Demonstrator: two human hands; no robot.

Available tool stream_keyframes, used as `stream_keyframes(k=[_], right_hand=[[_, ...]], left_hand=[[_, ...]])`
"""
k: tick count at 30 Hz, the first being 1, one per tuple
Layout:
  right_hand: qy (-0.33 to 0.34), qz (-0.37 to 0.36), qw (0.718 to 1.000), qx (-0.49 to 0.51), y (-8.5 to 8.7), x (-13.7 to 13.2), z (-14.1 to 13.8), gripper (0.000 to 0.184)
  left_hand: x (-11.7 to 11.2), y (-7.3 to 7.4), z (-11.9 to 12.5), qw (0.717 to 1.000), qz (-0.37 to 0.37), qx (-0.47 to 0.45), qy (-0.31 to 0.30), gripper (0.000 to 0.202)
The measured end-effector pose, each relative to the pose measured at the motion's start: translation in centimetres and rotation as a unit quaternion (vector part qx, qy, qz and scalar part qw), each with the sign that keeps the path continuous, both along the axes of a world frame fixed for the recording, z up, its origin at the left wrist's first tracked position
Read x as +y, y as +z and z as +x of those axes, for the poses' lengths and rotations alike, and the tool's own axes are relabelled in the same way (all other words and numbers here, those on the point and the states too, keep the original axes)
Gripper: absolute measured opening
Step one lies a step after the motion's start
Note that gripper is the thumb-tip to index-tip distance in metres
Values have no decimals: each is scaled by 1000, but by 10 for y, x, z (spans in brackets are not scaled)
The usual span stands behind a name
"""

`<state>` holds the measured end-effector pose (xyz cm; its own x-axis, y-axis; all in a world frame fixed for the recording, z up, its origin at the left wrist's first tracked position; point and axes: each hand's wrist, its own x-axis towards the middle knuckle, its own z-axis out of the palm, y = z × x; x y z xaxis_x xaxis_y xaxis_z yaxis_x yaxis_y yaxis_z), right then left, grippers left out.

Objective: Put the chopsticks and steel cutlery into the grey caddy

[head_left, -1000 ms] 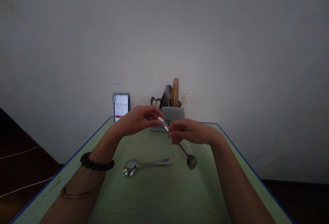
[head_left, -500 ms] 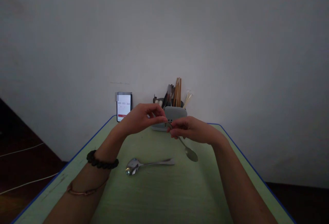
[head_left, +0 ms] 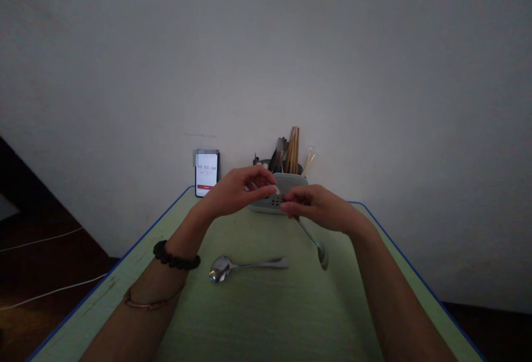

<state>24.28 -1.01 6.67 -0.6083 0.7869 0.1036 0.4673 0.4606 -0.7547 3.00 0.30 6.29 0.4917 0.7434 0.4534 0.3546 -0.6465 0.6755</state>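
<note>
Above the green table, both hands meet on one metal spoon. My right hand pinches its handle, and the bowl hangs down to the right. My left hand has its fingertips closed on the handle's upper tip. A second metal spoon lies flat on the table below my hands, bowl to the left. Behind my hands stands a grey cutlery holder with chopsticks and other utensils upright in it.
A phone leans against the white wall at the table's back left, its screen showing a timer. The table has a blue edge. White cables run over the dark floor at the left.
The held spoon has turned, so its bowl now shows edge-on and hangs further right. Both hands have shifted slightly right and up. The spoon on the table has not moved.
</note>
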Motion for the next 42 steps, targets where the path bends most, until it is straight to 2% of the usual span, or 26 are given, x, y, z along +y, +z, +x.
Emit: stream_keyframes(k=[5,9,13,15,18,21,27,33,36,39,42], right_hand=[[-42,49,997,48,-1,3,-1,27],[-110,63,984,129,1,2,-2,29],[-157,90,966,186,15,8,-8,33],[-170,116,957,205,25,18,-12,33],[-191,156,939,239,38,39,-22,31],[-203,184,927,256,45,63,-32,23],[-206,187,940,200,45,97,-45,14],[-230,224,920,224,54,108,-49,11],[-252,239,911,221,53,111,-54,10],[-244,217,934,146,45,115,-62,7],[-216,156,961,70,35,117,-73,11]], left_hand=[[10,-8,-2,1000,3,-25,14,27],[25,-20,-6,993,49,-34,106,24],[41,-34,-10,976,104,-29,190,21],[48,-44,-12,973,111,-9,201,24],[57,-58,-13,977,101,30,186,32],[61,-68,-15,977,93,78,176,32],[60,-66,-18,969,84,145,181,33],[59,-61,-17,960,82,176,201,33],[58,-60,-16,964,64,158,205,35],[56,-60,-15,972,37,120,200,45],[55,-59,-15,973,24,114,198,48]])
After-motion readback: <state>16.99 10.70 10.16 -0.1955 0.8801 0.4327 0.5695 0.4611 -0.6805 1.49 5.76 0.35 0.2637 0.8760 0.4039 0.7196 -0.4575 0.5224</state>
